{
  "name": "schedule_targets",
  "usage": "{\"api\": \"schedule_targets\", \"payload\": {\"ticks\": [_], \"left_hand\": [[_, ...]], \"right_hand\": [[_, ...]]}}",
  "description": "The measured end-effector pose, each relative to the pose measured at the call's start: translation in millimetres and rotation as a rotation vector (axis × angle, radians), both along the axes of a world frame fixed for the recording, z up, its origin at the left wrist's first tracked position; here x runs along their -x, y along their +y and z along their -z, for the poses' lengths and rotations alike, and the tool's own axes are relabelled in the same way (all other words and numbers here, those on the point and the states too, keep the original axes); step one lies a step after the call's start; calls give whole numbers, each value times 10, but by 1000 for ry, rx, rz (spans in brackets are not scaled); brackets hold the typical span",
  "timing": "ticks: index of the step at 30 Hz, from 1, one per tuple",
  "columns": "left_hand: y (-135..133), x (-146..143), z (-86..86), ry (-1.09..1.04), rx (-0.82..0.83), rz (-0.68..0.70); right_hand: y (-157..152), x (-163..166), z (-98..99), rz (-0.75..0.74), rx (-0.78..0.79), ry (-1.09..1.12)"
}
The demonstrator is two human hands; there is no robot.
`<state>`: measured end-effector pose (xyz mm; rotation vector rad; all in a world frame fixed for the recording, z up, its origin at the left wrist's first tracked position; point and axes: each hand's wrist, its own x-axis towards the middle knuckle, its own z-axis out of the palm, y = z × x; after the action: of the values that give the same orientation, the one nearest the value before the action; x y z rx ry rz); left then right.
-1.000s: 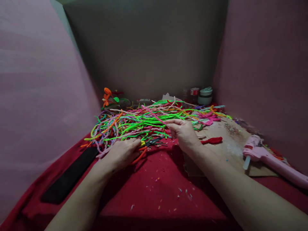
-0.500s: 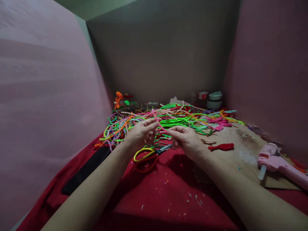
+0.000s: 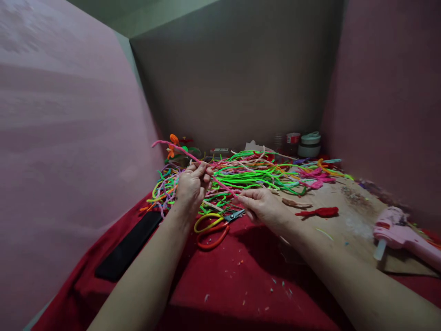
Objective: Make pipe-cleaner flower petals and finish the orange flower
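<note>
A pink pipe cleaner (image 3: 223,185) stretches between my two hands above the red cloth. My left hand (image 3: 193,184) pinches it partway along, and its free end rises to the upper left. With thumb and fingertips, my right hand (image 3: 261,203) grips the lower right end. Behind both hands spreads a heap of pipe cleaners (image 3: 248,177) in green, pink, orange, purple and other colours. Scissors (image 3: 213,228) with one yellow and one red handle lie on the cloth just below the hands, blades pointing right.
At right, a pink glue gun (image 3: 396,232) rests on a brown board (image 3: 347,220) beside a red bundle (image 3: 320,212). A black flat object (image 3: 127,248) lies at left. A lidded container (image 3: 309,145) stands at the back. Small scraps dot the red cloth (image 3: 248,276).
My left hand has slid left and up along the pink pipe cleaner, away from my right hand. More of the strand now shows, with its end out to the upper left.
</note>
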<state>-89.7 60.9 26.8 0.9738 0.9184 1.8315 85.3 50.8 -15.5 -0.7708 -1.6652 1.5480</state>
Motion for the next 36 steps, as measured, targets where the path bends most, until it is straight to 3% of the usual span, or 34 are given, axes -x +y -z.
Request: {"api": "schedule_targets", "payload": {"ticks": [9,16,22,25,28,36], "left_hand": [[-5,255,-54,-34,-79,-110],[2,496,-25,-107,-67,-206],[-36,318,-14,-259,65,-224],[-61,146,18,-273,115,-189],[-84,-23,81,-203,64,-138],[-156,-223,117,-42,-74,-46]], "right_hand": [[102,-21,43,63,161,98],[193,-96,32,91,337,432],[335,-194,30,144,482,853],[290,-147,53,67,454,824],[185,-60,60,-10,386,736],[104,16,86,-19,314,582]]}}
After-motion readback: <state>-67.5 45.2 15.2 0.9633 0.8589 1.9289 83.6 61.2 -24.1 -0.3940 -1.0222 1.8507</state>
